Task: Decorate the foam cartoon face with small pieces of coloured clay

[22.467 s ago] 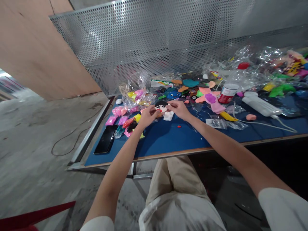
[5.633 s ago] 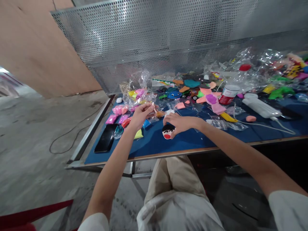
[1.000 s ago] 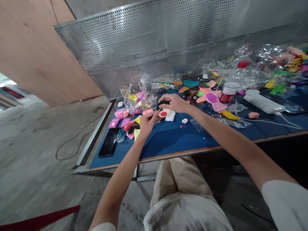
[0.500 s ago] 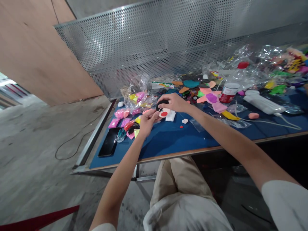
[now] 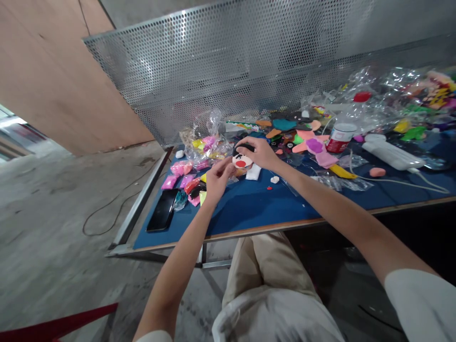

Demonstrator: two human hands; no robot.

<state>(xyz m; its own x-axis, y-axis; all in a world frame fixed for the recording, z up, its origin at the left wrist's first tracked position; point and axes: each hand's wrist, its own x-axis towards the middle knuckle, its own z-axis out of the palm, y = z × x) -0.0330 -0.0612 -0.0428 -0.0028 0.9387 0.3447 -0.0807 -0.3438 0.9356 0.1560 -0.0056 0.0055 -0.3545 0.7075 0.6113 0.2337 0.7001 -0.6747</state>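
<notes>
One clay face is held over the bench, left hand pinching its side, right hand gripping the black hair; red mouth already on, white lump loose.

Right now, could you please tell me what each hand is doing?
Left hand: closed, pinching the left edge of the modelled face.
Right hand: closed, gripping the modelled face by its black top.
</notes>
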